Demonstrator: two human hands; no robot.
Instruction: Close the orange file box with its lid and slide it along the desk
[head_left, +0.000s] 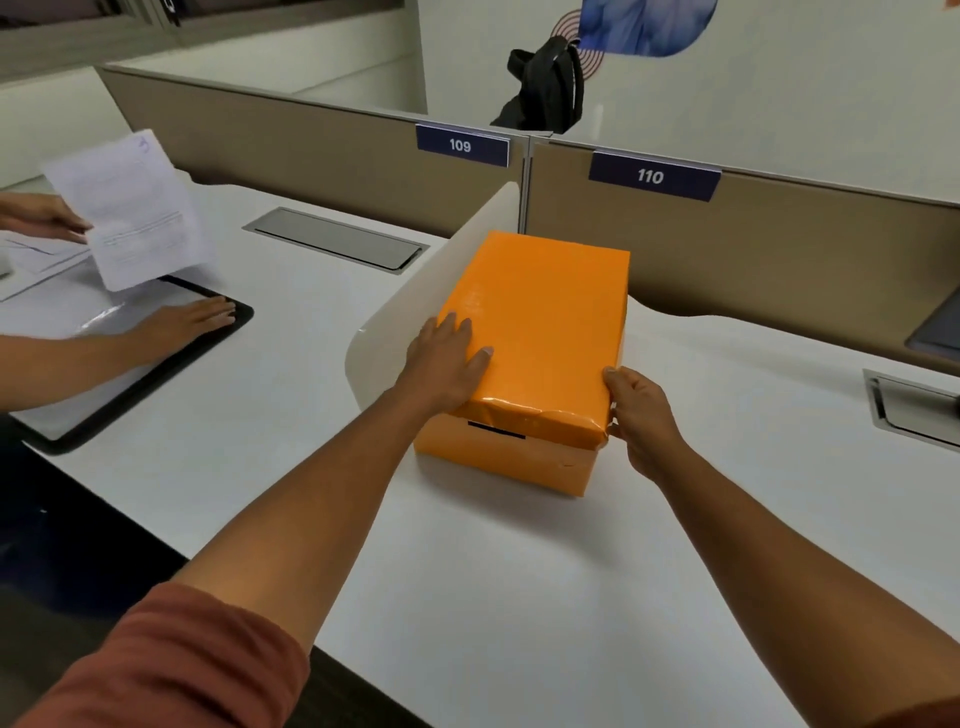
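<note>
the near right corner of the glossy orange paper-wrapped lid is pinched by the right hand; the left hand is laid flat, open, on top. the rectangular orange file box is seated on the smooth white desk, beside a curved white divider.

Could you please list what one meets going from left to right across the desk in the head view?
Held paper sheet → black-rimmed tray → white divider → left hand → orange file box → right hand → cable hatch.
</note>
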